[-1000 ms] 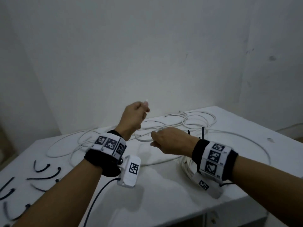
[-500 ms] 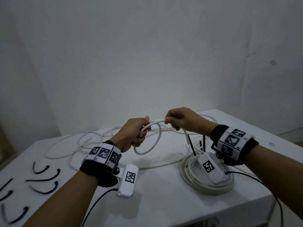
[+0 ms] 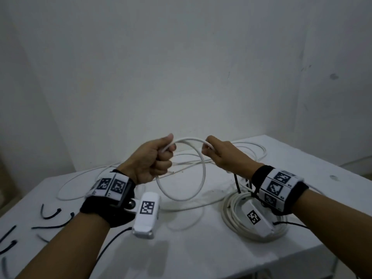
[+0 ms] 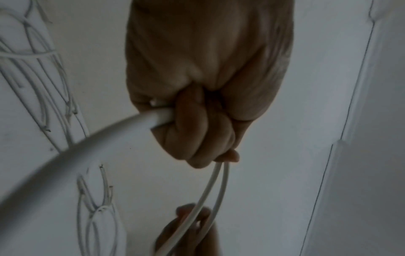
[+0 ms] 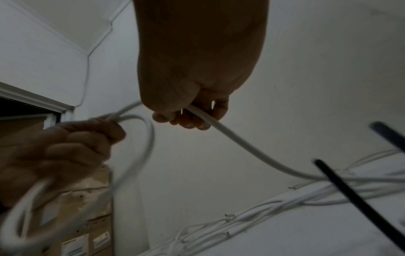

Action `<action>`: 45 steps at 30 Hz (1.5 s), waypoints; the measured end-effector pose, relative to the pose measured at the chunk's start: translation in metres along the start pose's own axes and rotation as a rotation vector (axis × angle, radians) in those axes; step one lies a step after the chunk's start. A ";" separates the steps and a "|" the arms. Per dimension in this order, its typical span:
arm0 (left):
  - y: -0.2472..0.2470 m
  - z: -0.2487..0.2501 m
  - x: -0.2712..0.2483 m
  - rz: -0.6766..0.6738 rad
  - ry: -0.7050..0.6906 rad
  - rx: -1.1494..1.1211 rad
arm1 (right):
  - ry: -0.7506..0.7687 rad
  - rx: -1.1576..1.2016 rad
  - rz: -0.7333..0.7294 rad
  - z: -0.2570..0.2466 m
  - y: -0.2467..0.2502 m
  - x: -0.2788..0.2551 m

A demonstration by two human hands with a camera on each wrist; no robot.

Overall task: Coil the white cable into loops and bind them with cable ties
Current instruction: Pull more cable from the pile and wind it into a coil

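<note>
Left hand [image 3: 152, 158] fisted round white cable [image 3: 202, 178], likely anchoring the first hanging loop below the knuckles. Right hand [image 3: 220, 155] pinching the strand beside it, probably feeding the next turn. Beneath right wrist, finished coil [image 3: 231, 216] on table [image 3: 201, 248]. Left of fingers, black cable ties [image 3: 50, 213] waiting. Beyond fingertips, loose cable. No legible writing; only square wristband markers [image 3: 115, 185].

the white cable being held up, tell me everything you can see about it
The white cable is a smooth, round, plastic-looking cord. One loop hangs in the air above the white table, not touching it. The left hand grips the loop's top in a closed fist; the right hand pinches the strand a little way along. From there the cable trails down to loose strands lying across the table's far side. Its ends are not visible.
</note>
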State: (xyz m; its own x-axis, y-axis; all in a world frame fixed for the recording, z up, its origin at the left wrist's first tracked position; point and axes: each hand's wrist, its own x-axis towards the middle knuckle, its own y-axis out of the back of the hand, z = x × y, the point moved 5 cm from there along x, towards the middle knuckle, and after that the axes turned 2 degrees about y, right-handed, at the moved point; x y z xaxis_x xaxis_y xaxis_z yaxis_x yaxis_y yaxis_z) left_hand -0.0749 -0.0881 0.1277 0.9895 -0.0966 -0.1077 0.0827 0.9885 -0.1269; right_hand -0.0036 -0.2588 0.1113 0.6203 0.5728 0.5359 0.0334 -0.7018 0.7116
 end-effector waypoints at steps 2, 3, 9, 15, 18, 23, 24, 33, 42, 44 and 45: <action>0.009 0.015 -0.004 0.007 -0.066 -0.099 | -0.075 0.065 0.015 0.018 -0.003 -0.011; 0.012 0.021 -0.005 0.018 -0.097 -0.133 | -0.131 0.117 0.013 0.025 -0.006 -0.017; 0.019 0.031 -0.005 0.057 -0.158 -0.307 | -0.223 0.131 0.007 0.051 -0.018 -0.037; 0.020 0.024 0.000 0.091 -0.132 -0.325 | -0.172 -0.076 0.259 0.042 0.015 -0.015; 0.019 0.026 0.006 0.118 -0.178 -0.440 | -0.270 -0.370 -0.021 0.038 -0.003 0.001; 0.034 0.035 0.012 0.235 -0.306 -0.636 | -0.263 -0.418 -0.178 0.046 -0.024 0.001; 0.040 0.036 0.011 0.255 -0.325 -0.672 | -0.299 -0.327 -0.178 0.051 -0.022 -0.001; 0.074 0.031 0.016 0.502 -0.393 -0.799 | -0.123 -0.423 0.002 0.078 0.004 -0.020; 0.035 0.019 0.030 0.586 -0.413 -0.395 | 0.357 -0.920 -0.466 -0.011 -0.034 -0.013; 0.022 0.016 0.033 0.569 -0.398 -0.238 | 0.458 -0.911 -0.501 -0.035 -0.042 -0.013; 0.015 0.014 0.034 0.554 -0.380 -0.142 | 0.492 -0.897 -0.502 -0.045 -0.044 -0.012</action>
State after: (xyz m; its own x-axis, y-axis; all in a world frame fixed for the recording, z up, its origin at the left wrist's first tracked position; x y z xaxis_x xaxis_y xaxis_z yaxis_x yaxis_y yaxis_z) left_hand -0.0387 -0.0746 0.1358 0.8566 0.4918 0.1562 -0.4380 0.8530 -0.2837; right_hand -0.0478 -0.2156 0.0941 0.3133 0.9464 0.0787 -0.5040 0.0955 0.8584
